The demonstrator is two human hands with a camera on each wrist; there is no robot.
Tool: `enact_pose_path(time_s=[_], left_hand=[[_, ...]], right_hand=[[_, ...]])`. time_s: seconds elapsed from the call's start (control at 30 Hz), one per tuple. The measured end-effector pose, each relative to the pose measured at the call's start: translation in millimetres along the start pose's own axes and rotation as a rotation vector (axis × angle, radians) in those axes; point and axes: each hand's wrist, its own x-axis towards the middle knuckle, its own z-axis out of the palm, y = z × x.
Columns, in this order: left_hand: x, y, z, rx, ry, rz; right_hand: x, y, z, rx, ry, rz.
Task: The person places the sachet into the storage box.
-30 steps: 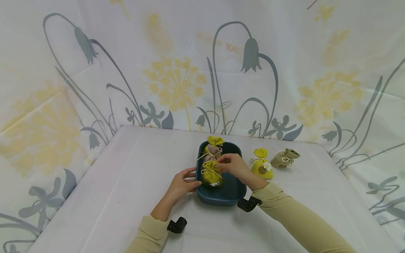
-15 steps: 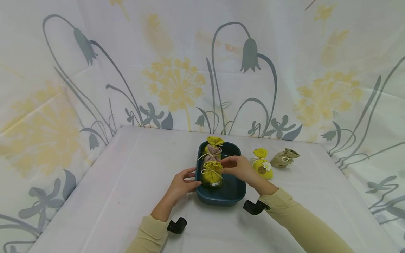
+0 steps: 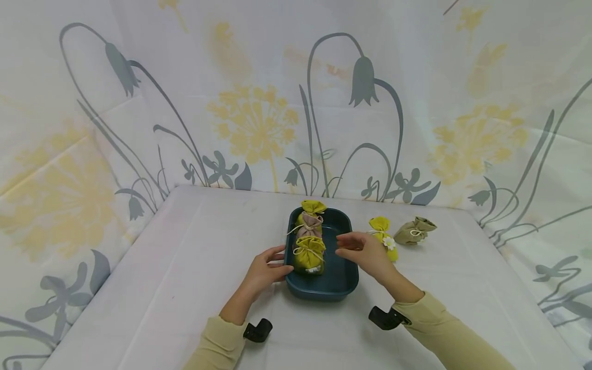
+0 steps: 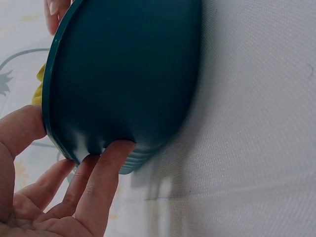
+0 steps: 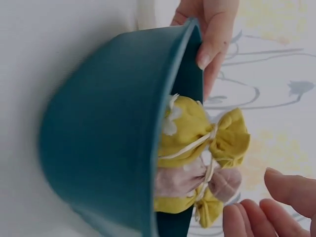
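A dark teal plastic tub (image 3: pixel 322 295) stands on the table with three drawstring pouches lined up along its left side. Nearest is a yellow pouch (image 3: pixel 309 259) with a small white flower, then a mauve pouch (image 3: pixel 311 224), then another yellow pouch (image 3: pixel 313 206) at the far end. My left hand (image 3: pixel 262 271) holds the tub's left rim, thumb at the edge and fingers against the outer wall (image 4: pixel 128 74). Over the tub's right side hovers my right hand (image 3: pixel 370 257), fingers slightly bent with nothing between them, apart from the pouches.
Right of the tub, a yellow pouch with a white flower (image 3: pixel 389 242) stands partly hidden behind my right hand. Beside it a beige pouch (image 3: pixel 409 234) leans over. A flower-printed cloth (image 3: pixel 259 128) rises behind the white-covered table (image 3: pixel 199 241).
My right hand has let go of the nearest yellow pouch's neck and drawn back to the right. The left hand stays on the tub's rim; the pouches keep their places.
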Motion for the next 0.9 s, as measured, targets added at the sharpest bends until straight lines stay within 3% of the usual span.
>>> enact_pose_path(time_s=[0.43,0.67,0.9], left_hand=[[-0.1,-1.9,-0.5,0.006,0.001,-0.004],[-0.5,-1.5,-0.5,0.014,0.001,0.001],[-0.8,-0.7,-0.8,0.022,0.0,0.0]], right_hand=[[-19.6,21.4,-9.2,0.033,0.153,0.02],[-26.0,34.1,-15.6,0.02,0.227,0.071],[-31.5,48.2,-25.6,-0.01,0.295,0.048]])
